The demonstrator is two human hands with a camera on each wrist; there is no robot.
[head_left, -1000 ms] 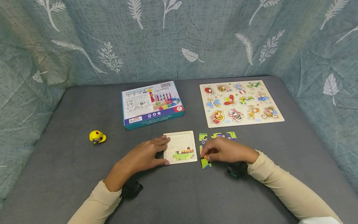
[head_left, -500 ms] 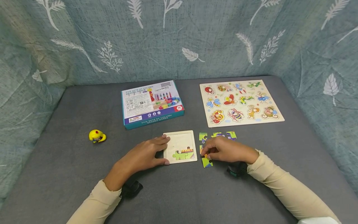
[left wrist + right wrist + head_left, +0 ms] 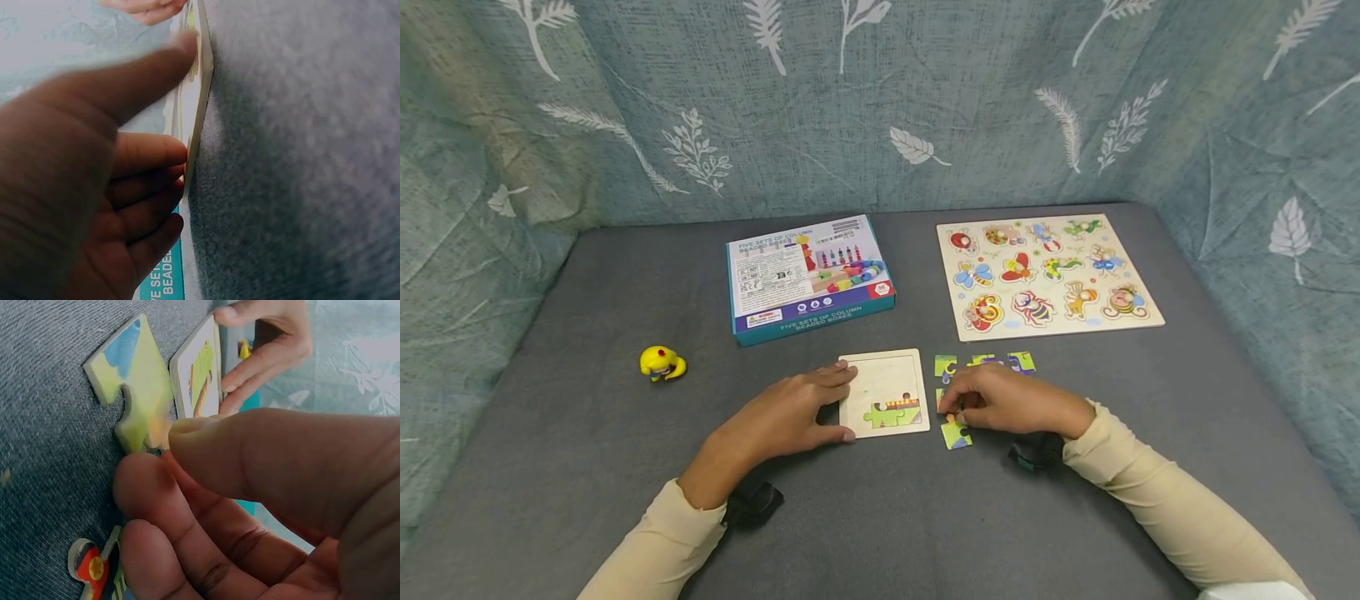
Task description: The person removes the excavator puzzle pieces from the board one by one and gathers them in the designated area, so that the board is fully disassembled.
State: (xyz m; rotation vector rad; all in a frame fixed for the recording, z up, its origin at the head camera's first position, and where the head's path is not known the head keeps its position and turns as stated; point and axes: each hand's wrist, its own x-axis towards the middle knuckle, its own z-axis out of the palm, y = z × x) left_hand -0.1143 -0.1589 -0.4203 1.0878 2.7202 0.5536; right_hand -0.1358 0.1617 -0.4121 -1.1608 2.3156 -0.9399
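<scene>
My left hand (image 3: 793,412) holds the left side of a small wooden puzzle tray (image 3: 876,379), thumb at its near corner and fingertips at its far-left edge. Fitted green jigsaw pieces (image 3: 889,418) fill part of the tray's near right area. Just right of the tray, my right hand (image 3: 1009,402) pinches a green, blue and orange puzzle piece (image 3: 139,375) by its edge between thumb and fingers. That piece lies tilted at the table surface; its pinched end is partly hidden. Loose puzzle pieces (image 3: 946,365) lie beyond the right hand, some partly covered by it.
At the back left lies a beaded toy box (image 3: 808,279). An insect peg puzzle board (image 3: 1048,279) sits at the back right. A small yellow toy (image 3: 661,364) stands far left on the grey tabletop (image 3: 880,517). A leaf-patterned curtain (image 3: 820,125) hangs behind.
The pinched puzzle piece has shifted slightly right and away from me, turning a little, with the right fingers on it. The left hand and tray look unchanged.
</scene>
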